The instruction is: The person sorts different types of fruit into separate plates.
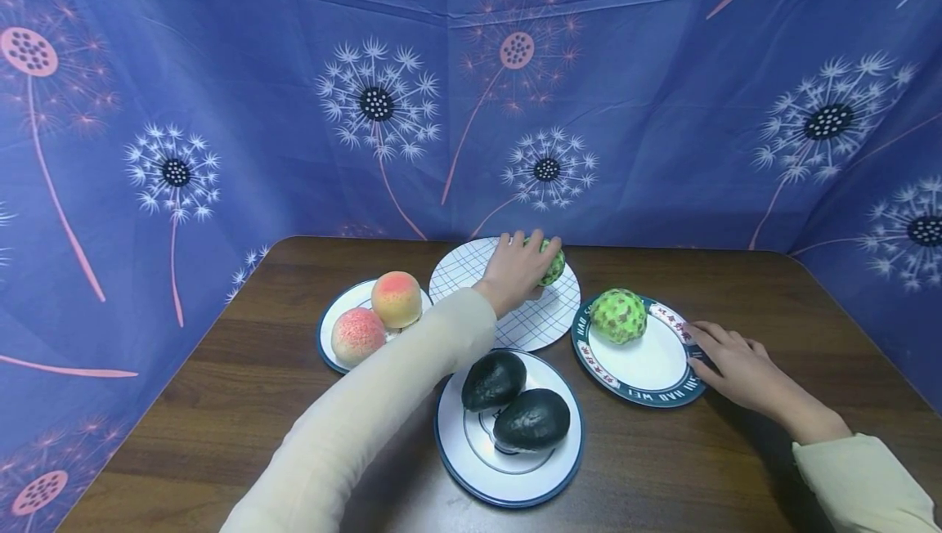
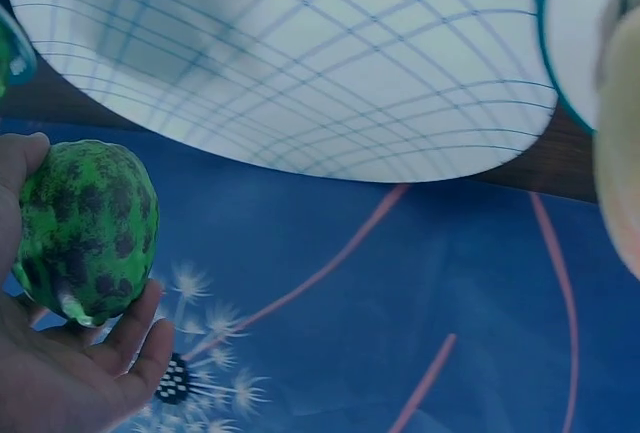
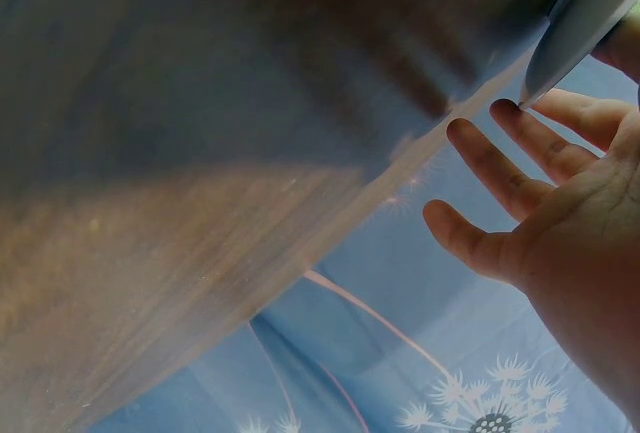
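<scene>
My left hand [image 1: 518,271] grips a green custard apple [image 2: 90,228] above the far right part of a white plate with blue grid lines [image 1: 471,259]. In the left wrist view the fingers [image 2: 130,343] curl round the fruit from below. At the right, a second custard apple [image 1: 619,316] sits on the left part of a plate with a dark green lettered rim [image 1: 640,390]. My right hand [image 1: 739,373] touches that plate's right rim, its fingers loosely extended; the right wrist view shows the fingertips close to the plate's edge [image 3: 580,33].
Two peaches [image 1: 358,335] lie on a blue-rimmed plate [image 1: 327,345] at the left, partly behind my left forearm. Nearest me, two dark avocados [image 1: 531,420] lie on another blue-rimmed plate [image 1: 508,484]. A blue dandelion-print cloth [image 1: 648,108] hangs behind the wooden table [image 1: 184,451].
</scene>
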A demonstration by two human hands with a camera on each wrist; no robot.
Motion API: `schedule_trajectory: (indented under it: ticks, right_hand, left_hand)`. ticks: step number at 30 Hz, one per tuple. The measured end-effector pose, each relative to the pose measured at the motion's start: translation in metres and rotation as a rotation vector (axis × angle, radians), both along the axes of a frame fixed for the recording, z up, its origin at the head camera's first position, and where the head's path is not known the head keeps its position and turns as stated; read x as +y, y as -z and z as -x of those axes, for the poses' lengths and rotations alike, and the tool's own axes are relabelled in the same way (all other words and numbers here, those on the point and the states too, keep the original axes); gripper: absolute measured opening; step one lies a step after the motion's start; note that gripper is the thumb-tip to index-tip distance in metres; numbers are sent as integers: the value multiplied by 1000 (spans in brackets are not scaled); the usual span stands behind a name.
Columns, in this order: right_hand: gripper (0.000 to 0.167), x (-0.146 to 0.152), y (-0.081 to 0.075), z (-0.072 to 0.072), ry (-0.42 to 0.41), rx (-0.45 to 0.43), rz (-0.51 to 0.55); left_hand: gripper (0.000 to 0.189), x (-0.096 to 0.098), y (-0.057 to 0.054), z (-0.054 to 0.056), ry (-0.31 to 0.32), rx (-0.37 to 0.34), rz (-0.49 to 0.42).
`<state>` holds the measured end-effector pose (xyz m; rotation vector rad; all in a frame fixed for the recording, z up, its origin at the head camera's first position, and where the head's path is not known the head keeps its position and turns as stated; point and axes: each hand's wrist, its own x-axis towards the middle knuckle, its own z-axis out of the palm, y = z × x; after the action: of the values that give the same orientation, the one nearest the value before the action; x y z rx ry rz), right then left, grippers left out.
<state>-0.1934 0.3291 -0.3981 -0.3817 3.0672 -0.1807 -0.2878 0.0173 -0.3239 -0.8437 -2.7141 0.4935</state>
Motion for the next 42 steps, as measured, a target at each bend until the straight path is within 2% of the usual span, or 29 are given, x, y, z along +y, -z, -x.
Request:
schedule_trajectory:
  ticks: [9, 21, 28, 35, 42]
  right_hand:
    - [60, 0, -1, 0, -6, -7, 5]
    - [60, 1, 0, 0, -14, 3, -1]
    - [61, 3, 1, 1, -7, -3, -14]
    - [61, 3, 0, 2, -8, 8, -30]
    - [60, 2, 0, 2, -15, 12, -31]
  left_hand:
    - [79, 19, -5, -15, 82, 43, -7]
    - [81, 44, -9, -30, 146, 69, 37]
    - [81, 58, -10, -38, 185, 60, 57]
    - [81, 68, -11, -49, 253, 48, 64]
    - [81, 76, -16, -57, 277, 47, 56]
